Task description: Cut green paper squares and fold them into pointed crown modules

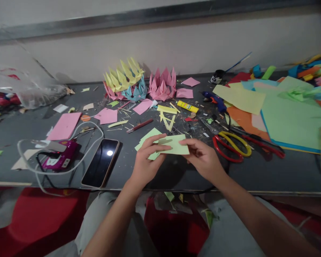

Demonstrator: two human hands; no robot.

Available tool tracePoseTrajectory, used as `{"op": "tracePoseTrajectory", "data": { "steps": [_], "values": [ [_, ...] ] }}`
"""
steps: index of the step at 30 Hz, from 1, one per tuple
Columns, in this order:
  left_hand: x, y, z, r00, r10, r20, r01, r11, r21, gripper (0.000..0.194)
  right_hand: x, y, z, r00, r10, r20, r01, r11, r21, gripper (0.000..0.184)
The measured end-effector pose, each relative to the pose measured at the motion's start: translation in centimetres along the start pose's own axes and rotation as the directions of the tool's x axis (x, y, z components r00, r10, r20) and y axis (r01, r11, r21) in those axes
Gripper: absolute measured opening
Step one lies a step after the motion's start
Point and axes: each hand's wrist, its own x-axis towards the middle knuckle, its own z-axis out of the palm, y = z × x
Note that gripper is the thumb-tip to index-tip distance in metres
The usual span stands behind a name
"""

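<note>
Both hands hold a small light green paper rectangle just above the dark table. My left hand pinches its left end with thumb and fingers. My right hand grips its right end with fingers closed. More light green paper pieces lie under and behind the held one. Folded paper crowns stand at the back: a yellow one, a blue one and a pink one.
A phone lies face up at the left beside a magenta device with a white cable. Red and yellow scissors lie to the right. Coloured paper sheets, a glue stick, a blue glue gun and pink paper pieces cover the table.
</note>
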Motion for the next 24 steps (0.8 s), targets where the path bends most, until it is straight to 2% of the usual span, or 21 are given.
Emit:
{"op": "tracePoseTrajectory", "data": {
  "steps": [2, 5, 7, 10, 13, 15, 17, 21, 24],
  "values": [
    [-0.1, -0.1, 0.5, 0.996, -0.085, -0.005, 0.084, 0.994, -0.076, 0.015, 0.5, -0.3, 0.1, 1.0, -0.003, -0.027, 0.003, 1.0, 0.027, 0.018],
    [-0.1, -0.3, 1.3, 0.961, -0.275, -0.005, 0.267, 0.937, -0.226, 0.06, 1.0, -0.7, 0.4, 0.999, -0.004, -0.052, 0.009, 0.996, 0.084, 0.027],
    [0.0, -0.3, 1.6, 0.936, -0.352, 0.029, 0.339, 0.874, -0.349, 0.074, 1.3, -0.8, 0.6, 0.998, 0.007, -0.06, 0.0, 0.994, 0.109, 0.031],
    [0.2, 0.0, 1.6, 0.919, -0.382, 0.099, 0.383, 0.802, -0.458, 0.055, 1.3, -0.6, 0.9, 0.996, 0.032, -0.08, -0.023, 0.993, 0.113, 0.029],
    [0.2, 0.2, 1.5, 0.916, -0.389, 0.098, 0.39, 0.807, -0.443, 0.031, 1.3, -0.3, 1.3, 0.986, 0.084, -0.142, -0.058, 0.982, 0.181, 0.03],
    [0.1, 0.3, 1.5, 0.924, -0.367, 0.105, 0.373, 0.81, -0.452, 0.029, 1.3, -0.2, 1.4, 0.972, 0.128, -0.198, -0.079, 0.968, 0.239, 0.037],
    [0.0, 0.3, 1.6, 0.925, -0.358, 0.13, 0.376, 0.804, -0.461, 0.034, 1.3, -0.2, 1.5, 0.966, 0.157, -0.207, -0.101, 0.961, 0.258, 0.046],
    [0.0, 0.3, 1.6, 0.901, -0.42, 0.108, 0.426, 0.81, -0.404, 0.025, 1.2, 0.0, 1.4, 0.975, 0.171, -0.139, -0.135, 0.962, 0.236, 0.025],
    [0.3, 0.4, 1.6, 0.895, -0.438, 0.087, 0.432, 0.802, -0.413, 0.019, 1.2, 0.0, 1.4, 0.974, 0.178, -0.139, -0.142, 0.962, 0.233, 0.02]
  ]
}}
